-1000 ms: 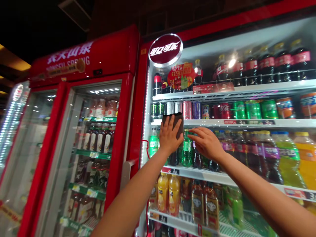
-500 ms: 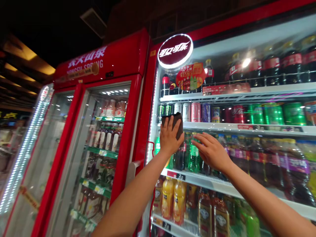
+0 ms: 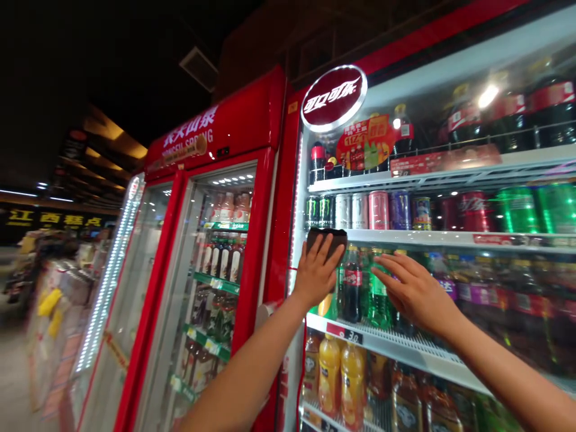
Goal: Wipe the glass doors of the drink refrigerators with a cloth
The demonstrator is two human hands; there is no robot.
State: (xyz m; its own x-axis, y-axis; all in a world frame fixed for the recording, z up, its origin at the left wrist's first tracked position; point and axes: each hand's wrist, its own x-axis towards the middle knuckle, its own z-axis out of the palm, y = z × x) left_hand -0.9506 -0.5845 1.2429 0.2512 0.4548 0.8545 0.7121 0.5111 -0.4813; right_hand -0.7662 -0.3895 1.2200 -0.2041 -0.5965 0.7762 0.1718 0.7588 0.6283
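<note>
My left hand (image 3: 317, 273) lies spread over a dark cloth (image 3: 330, 240), pressing it flat against the glass door of a drinks fridge (image 3: 335, 99). The cloth's top edge is level with the bottom of the black cans (image 3: 324, 210). To the right, my right hand (image 3: 416, 288) is raised with its fingers extended and holds nothing. It is near a green bottle (image 3: 377, 297); whether its fingertips touch the glass I cannot tell. A dark cola bottle (image 3: 352, 294) shows behind the glass between the hands.
A second red fridge (image 3: 265, 180) with glass doors stands on the left, its handle (image 3: 264, 315) near my left forearm. Shelves of bottles and cans fill the fridge in front. Stacked goods (image 3: 49, 300) stand at the far left.
The view has swung left, showing more of the shop. My left hand and the cloth have moved slightly down on the glass. My right hand remains raised beside them.
</note>
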